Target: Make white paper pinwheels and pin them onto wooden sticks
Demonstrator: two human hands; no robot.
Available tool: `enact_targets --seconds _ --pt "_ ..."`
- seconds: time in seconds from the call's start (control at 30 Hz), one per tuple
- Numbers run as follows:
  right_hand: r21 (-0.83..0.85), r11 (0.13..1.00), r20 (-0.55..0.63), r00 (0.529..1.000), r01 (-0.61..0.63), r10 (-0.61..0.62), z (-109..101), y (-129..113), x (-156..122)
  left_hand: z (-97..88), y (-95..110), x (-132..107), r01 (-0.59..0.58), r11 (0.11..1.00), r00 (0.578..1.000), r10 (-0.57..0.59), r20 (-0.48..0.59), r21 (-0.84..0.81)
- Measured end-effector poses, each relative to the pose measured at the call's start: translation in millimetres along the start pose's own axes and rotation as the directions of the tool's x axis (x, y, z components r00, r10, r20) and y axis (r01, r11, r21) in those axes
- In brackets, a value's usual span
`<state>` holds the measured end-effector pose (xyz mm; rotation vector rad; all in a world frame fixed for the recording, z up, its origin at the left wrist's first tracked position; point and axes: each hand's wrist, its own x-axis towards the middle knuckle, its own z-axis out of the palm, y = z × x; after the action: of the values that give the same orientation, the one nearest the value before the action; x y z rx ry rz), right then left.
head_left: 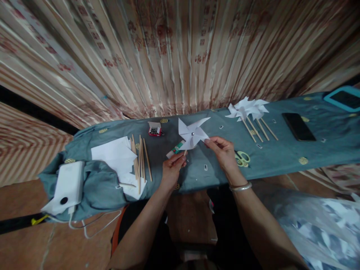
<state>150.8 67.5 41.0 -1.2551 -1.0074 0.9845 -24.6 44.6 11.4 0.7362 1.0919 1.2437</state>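
A white paper pinwheel [192, 132] with a shiny pin at its centre is held up over the middle of the table. My left hand [172, 168] is closed round its wooden stick, of which only a short bit shows below the blades. The fingers of my right hand [223, 150] pinch the tip of the right-hand blade. Behind the left fingers lies a green and white box [176, 149], partly hidden. Yellow-green scissors [242, 159] rest just right of my right hand, partly covered by it. A small open red box of pins [155, 129] stands behind and to the left.
Loose wooden sticks [143, 159] and white paper sheets [114, 153] lie left, near a white power bank [69, 183] with cables. Finished pinwheels [247, 108] and a black phone [298, 126] lie right. A bag of paper scraps [323, 228] stands on the floor.
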Motion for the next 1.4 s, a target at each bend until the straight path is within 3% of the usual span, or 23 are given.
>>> enact_targets --seconds 0.5,0.93,1.03,1.17,1.27,1.4 --pt "0.047 0.991 0.145 0.982 -0.129 0.121 20 4 -13 -1.7 4 1 -0.009 1.0 1.0 0.009 0.002 0.008" --pt "0.061 0.992 0.234 0.968 -0.107 0.09 36 7 -20 -3.9 -1 3 -0.01 1.0 1.0 0.01 0.021 0.001" --pt "-0.035 0.998 0.188 0.98 -0.058 0.063 26 5 -17 -4.3 -2 3 -0.018 1.0 1.0 0.018 0.024 0.001" --pt "-0.182 0.982 -0.007 0.998 0.057 -0.059 3 1 -7 -4.1 -3 4 -0.01 1.0 1.0 0.01 0.028 -0.003" --pt "-0.259 0.957 -0.144 0.975 0.128 -0.17 -9 -1 -1 -3.0 -6 4 -0.005 1.0 1.0 0.006 0.019 -0.004" --pt "-0.352 0.91 -0.082 0.961 0.219 -0.263 -11 1 2 -1.3 -8 2 -0.004 1.0 0.999 0.004 0.035 0.008"
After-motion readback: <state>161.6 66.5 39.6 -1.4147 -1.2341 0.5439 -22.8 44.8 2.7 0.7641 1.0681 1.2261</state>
